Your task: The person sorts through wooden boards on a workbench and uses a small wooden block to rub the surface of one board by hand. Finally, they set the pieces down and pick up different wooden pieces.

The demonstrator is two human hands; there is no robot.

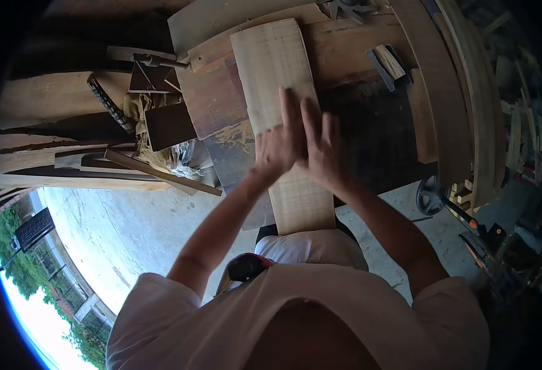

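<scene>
A long pale wooden board point(274, 68) lies lengthwise in front of me, its near end by my lap. My left hand point(277, 150) rests on the board's middle, index finger stretched forward and the other fingers bent toward the left edge. Beside it, my right hand point(325, 154) reaches over the right edge with its fingers pointing forward. The two hands touch or nearly touch at the thumbs. Both are slightly blurred. No tool shows in either one, and what lies under the palms is hidden.
The dark-stained workbench point(369, 135) supports the board. At its right back lies a small wood block in a dark holder point(389, 66). Long planks point(431, 92) stand along the right side. Left are stacked timber point(67, 92), a black-handled tool point(109, 103) and a plastic bag point(184, 157).
</scene>
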